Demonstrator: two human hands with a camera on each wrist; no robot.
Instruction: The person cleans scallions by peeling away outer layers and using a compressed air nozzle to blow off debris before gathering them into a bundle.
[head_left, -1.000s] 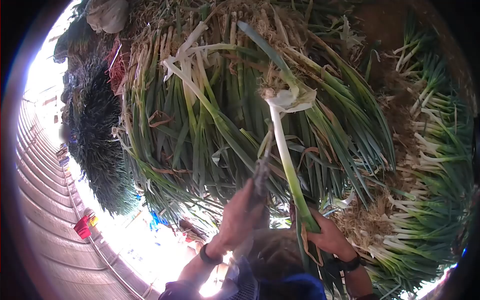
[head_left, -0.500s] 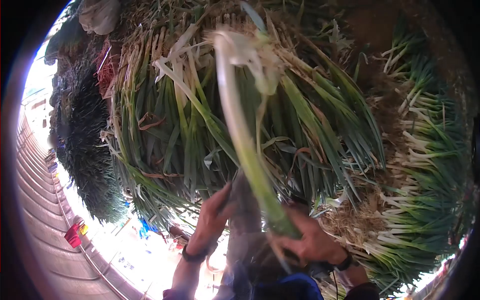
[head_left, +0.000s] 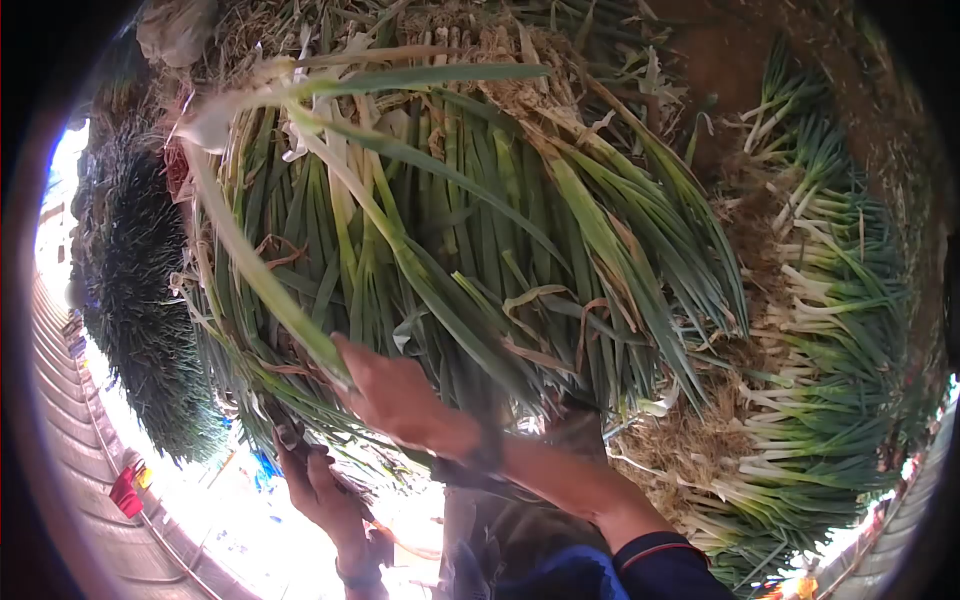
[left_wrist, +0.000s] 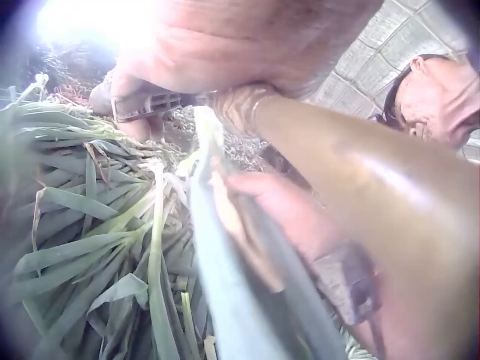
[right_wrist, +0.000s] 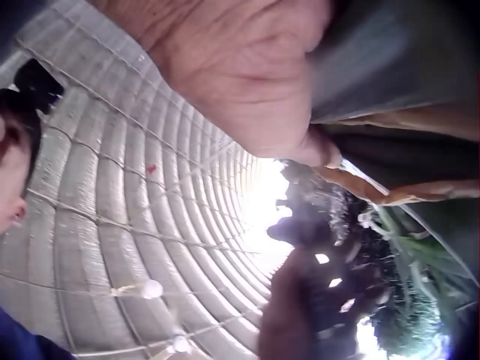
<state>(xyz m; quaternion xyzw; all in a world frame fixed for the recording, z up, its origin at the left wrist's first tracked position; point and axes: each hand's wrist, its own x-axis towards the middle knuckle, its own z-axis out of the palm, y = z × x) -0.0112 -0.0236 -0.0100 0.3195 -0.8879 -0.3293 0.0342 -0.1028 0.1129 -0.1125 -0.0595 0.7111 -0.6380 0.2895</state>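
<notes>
My right hand (head_left: 400, 400) reaches across to the left and grips a long green onion (head_left: 240, 245) low on its green part. The white stalk rises to a rooty end at the upper left, where peeled outer leaves (head_left: 440, 75) trail off to the right. Below it, my left hand (head_left: 325, 500) holds a dark metal handheld tool (head_left: 290, 437), like an air gun. In the left wrist view a thick tan hose (left_wrist: 375, 165) runs from that hand. The right wrist view shows the back of my right hand (right_wrist: 232, 82) beside blurred green leaves.
A broad heap of unpeeled green onions (head_left: 480, 170) lies ahead, roots at the far side. Peeled onions (head_left: 830, 330) are lined up along the right. A dark green pile (head_left: 140, 270) stands at the left, with a red bucket (head_left: 126, 490) farther below.
My right hand has swung from the right across to the left, carrying the green onion; its rooty end swept to the upper left. My left hand with the tool moved left and down.
</notes>
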